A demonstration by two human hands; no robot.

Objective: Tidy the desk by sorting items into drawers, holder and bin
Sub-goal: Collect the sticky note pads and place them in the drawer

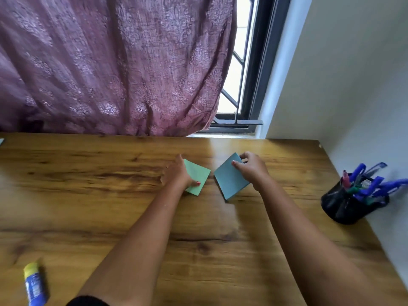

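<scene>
While both forearms are stretched over the wooden counter [88, 177], a green notepad [199, 175] lying mid-counter is gripped by the left hand [176, 173], thumb at its near edge. Just beside it, a blue notepad [229, 183] is pinched at its far corner by the right hand [254, 168]. A black pen holder [344, 206] is seen at the right wall, a glue stick [34, 283] front left.

Curtain [114, 62]: mauve, patterned fabric, hanging in folds, covering the left and middle of the window.
Window frame [262, 62]: dark metal, right of curtain.
Grille [239, 60]: dark bars against bright daylight.
Wall [353, 74]: plain, pale, right side.
</scene>
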